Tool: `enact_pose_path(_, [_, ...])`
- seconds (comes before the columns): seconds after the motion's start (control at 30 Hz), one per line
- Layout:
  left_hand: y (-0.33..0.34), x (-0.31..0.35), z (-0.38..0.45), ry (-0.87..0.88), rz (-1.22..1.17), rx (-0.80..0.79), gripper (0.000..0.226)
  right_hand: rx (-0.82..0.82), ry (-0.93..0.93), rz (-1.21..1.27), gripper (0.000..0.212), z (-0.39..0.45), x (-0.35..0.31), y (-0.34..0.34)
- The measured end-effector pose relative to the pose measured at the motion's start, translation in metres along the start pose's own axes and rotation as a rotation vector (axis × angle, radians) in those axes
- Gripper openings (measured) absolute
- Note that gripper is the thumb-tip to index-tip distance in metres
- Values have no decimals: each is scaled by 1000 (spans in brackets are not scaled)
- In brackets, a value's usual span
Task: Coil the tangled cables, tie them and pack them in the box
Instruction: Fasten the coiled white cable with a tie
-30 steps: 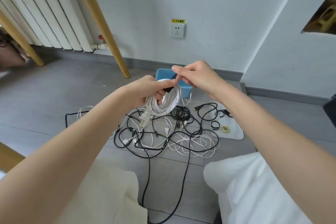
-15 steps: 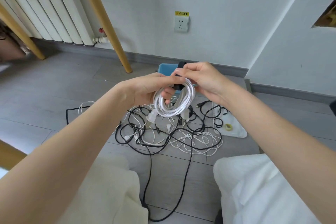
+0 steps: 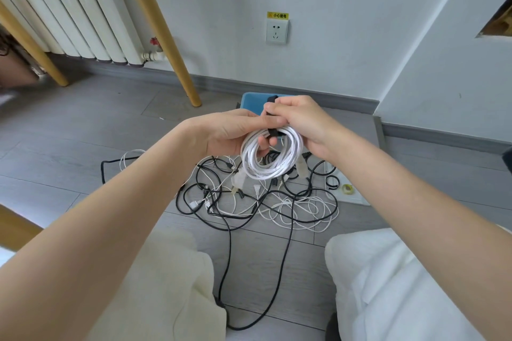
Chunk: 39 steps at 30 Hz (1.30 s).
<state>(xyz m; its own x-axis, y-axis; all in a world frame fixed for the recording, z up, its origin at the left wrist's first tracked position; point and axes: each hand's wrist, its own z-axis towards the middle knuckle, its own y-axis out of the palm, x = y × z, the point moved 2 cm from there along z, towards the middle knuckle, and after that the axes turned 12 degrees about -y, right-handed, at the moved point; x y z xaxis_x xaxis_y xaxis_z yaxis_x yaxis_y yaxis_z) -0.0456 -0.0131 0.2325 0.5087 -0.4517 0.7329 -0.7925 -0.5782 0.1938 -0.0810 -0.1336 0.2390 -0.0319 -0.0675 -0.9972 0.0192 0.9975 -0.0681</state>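
A coil of white cable (image 3: 273, 156) hangs in the air above the floor, held up between both hands at its top edge. A black strap (image 3: 272, 132) wraps over the top of the coil, and its free end sticks up above the fingers. The left hand (image 3: 230, 130) grips the coil's upper left side, fingers curled through the loop with two fingertips showing inside it. The right hand (image 3: 300, 122) pinches the strap against the coil, fingers pressed together and curled over it. A white plug (image 3: 302, 167) dangles from the coil's right side. Below the coil lies a tangle of black and white cables (image 3: 257, 202) spread over the grey floor (image 3: 83, 147). Behind the hands, a blue box (image 3: 252, 99) sits near the wall, mostly hidden. To the right of the tangle lies a white tray (image 3: 357, 198) with a small yellow roll (image 3: 347, 188) on it. A wall socket (image 3: 276, 31) sits above the box.
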Motion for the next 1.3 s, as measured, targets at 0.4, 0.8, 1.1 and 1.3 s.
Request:
enact_pose_path(0.4, [3, 4, 2, 82, 71, 101, 30, 81, 83, 120, 21, 5, 4, -11])
enact_pose_path(0.8, [6, 14, 3, 355, 366, 363, 13, 259, 134, 338, 14, 6, 3, -22])
enact_pose_path(1.1, [12, 23, 0, 663, 835, 788, 12, 264, 303, 571, 16, 13, 13, -31])
enact_pose_path(1.3, [15, 22, 0, 707, 819, 769, 20, 151, 361, 534, 22, 9, 10, -31])
